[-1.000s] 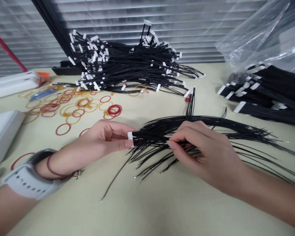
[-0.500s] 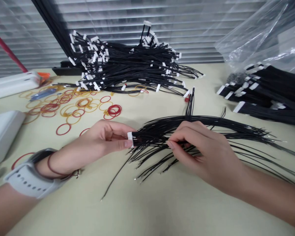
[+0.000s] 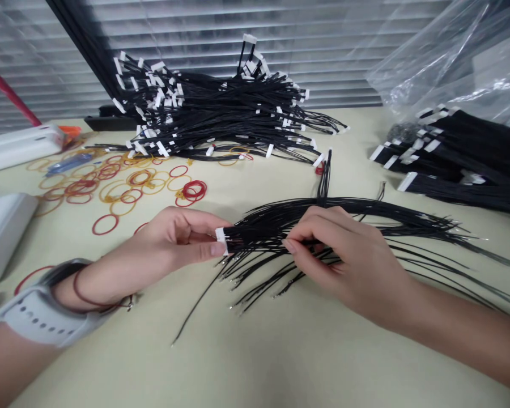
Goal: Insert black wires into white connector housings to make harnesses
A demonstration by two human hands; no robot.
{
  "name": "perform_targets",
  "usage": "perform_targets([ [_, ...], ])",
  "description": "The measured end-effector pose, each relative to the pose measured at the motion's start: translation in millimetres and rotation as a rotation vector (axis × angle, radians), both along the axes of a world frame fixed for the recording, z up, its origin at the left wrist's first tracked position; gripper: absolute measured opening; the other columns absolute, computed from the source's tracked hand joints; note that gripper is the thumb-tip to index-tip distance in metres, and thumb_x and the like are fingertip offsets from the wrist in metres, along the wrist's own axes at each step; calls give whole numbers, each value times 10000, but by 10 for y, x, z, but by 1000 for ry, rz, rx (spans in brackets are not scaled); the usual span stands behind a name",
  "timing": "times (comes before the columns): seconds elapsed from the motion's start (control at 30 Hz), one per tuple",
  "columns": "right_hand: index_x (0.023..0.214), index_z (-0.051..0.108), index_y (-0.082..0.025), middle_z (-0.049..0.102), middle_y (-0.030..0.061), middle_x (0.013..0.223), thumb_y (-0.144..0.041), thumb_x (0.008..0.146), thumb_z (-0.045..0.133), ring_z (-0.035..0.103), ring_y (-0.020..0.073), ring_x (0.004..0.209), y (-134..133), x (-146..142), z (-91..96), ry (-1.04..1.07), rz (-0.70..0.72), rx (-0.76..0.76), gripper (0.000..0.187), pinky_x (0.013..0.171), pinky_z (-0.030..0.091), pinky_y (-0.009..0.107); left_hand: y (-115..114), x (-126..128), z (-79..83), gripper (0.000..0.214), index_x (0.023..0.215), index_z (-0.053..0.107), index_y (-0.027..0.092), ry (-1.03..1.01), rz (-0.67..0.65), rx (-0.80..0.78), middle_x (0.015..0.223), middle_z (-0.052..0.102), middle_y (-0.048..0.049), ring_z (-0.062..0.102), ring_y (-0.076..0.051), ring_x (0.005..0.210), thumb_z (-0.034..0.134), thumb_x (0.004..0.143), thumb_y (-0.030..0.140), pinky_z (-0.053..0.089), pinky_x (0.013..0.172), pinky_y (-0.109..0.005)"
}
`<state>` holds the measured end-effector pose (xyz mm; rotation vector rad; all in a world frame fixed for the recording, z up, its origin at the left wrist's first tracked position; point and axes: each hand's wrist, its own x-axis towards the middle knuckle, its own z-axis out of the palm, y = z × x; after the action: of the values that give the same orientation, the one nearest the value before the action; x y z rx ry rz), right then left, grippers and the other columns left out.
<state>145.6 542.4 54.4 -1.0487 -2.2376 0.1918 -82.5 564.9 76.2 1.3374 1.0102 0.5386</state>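
Observation:
Between the thumb and fingers of my left hand [image 3: 187,235] is a white plastic connector [image 3: 221,240], its broad face turned up. Black wires run from it to the right. My right hand [image 3: 344,258] pinches a thin black wire, thumb and index finger together, over the loose bundle of black wires [image 3: 382,215]. The far part of that wire is hidden under the hand. Several wire ends with small metal terminals fan out on the table below the connector, and one longer wire [image 3: 195,309] points toward me.
Behind lies a big pile of black wire harnesses [image 3: 233,113] with white connectors. Red and yellow rubber bands [image 3: 131,195] are scattered at left, beside white boxes [image 3: 8,226]. More harnesses [image 3: 463,153] lie at right, near a clear plastic bag [image 3: 442,62].
The whole view has shifted slightly, so everything sits a little further left. Both hands keep their grips, and the right fingers remain at about the same distance from the connector.

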Motion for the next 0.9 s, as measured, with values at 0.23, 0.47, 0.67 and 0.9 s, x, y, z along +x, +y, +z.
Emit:
perform_targets([
  [0.23,714,508,-161,527,-31,662,-107,807,493,463,66,609,-1,-1,5,1,5,11,109,624,346,231,-13,-8,9,311,1075,623,207,25,19,7,854,726,12,642,-69,750,606,780,110,472,671,-121],
  [0.47,713,498,-170,536,-27,669,-122,812,491,471,73,605,-4,-3,1,45,27,-74,110,602,352,238,-25,26,30,298,1002,665,178,31,69,9,760,728,12,628,-64,654,619,736,53,466,580,-111],
  [0.67,717,504,-168,543,-22,675,-132,818,489,470,76,604,2,-15,-8,48,21,-69,108,601,351,242,-38,26,-15,307,1005,662,181,45,86,2,778,727,18,623,-61,656,633,723,62,469,612,-122],
  [0.9,723,506,-170,540,-21,679,-150,830,482,470,83,614,-7,-19,-1,45,-10,-113,111,610,341,245,-53,19,-19,294,1007,662,181,58,44,40,744,716,30,603,-51,637,628,733,82,449,585,-108],
])
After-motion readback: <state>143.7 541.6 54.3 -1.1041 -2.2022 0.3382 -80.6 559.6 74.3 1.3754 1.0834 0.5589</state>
